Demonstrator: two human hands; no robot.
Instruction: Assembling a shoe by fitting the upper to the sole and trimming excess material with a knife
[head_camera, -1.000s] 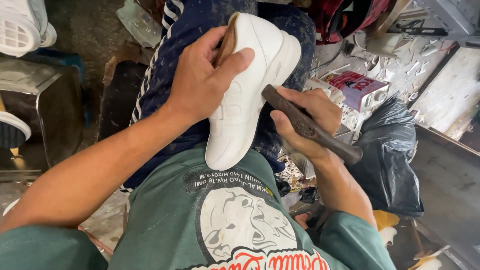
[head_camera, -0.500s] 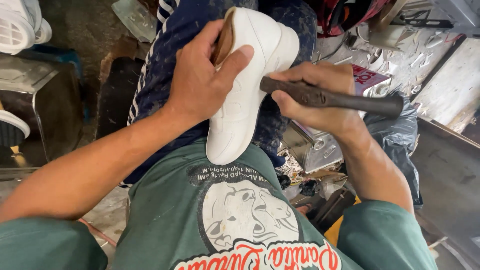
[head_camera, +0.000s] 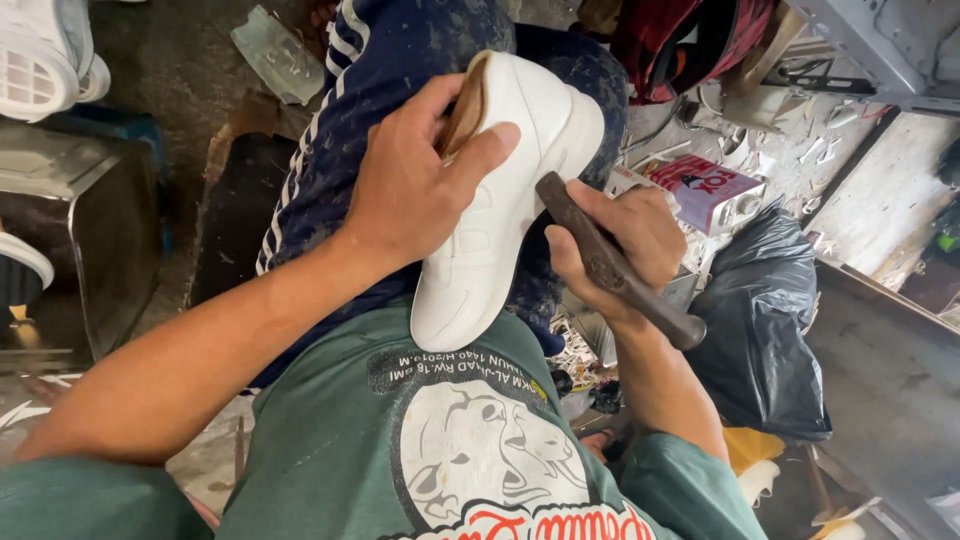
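Gripping the shoe (head_camera: 500, 200) across its upper, left hand (head_camera: 420, 190) clamps it toe-toward-body on the lap; right hand (head_camera: 620, 240) fisted round tool (head_camera: 615, 265), touching shoe's right side.

1 white shoe (head_camera: 490, 230), 1 wooden-handled tool (head_camera: 615, 265), 1 black bag (head_camera: 770, 340), 2 hands.

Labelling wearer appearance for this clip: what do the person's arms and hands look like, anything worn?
Both forearms bare. Left hand and right hand have no gloves, rings or watch visible. Short green sleeves belong to a green T-shirt with a white, red-lettered chest print.
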